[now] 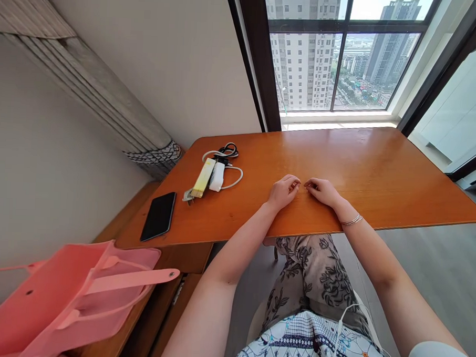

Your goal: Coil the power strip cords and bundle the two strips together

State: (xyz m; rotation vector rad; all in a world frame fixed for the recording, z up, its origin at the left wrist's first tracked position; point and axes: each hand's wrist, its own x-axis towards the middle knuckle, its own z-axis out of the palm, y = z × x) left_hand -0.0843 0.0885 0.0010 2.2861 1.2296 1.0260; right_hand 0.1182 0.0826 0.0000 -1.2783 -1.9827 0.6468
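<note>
My left hand (283, 192) rests on the brown wooden table (364, 168), near its front edge. Its fingers are curled in with nothing seen in them. Just to the right, my right hand (322, 191) lies on the same tabletop, also with curled fingers and holding nothing visible. A small gap separates the two hands. Left of them lie a pale yellow bar-shaped block (204, 178) and a white plug-like block (217, 176), side by side. White and black cables (228, 150) are bunched behind these blocks.
A black phone (158, 216) lies flat near the table's left corner. Below it, a pink bag-like item with straps (79, 292) sits on a wooden bench or cabinet. A tied curtain (107, 99) hangs at the left wall, and a window (341, 56) stands behind the table.
</note>
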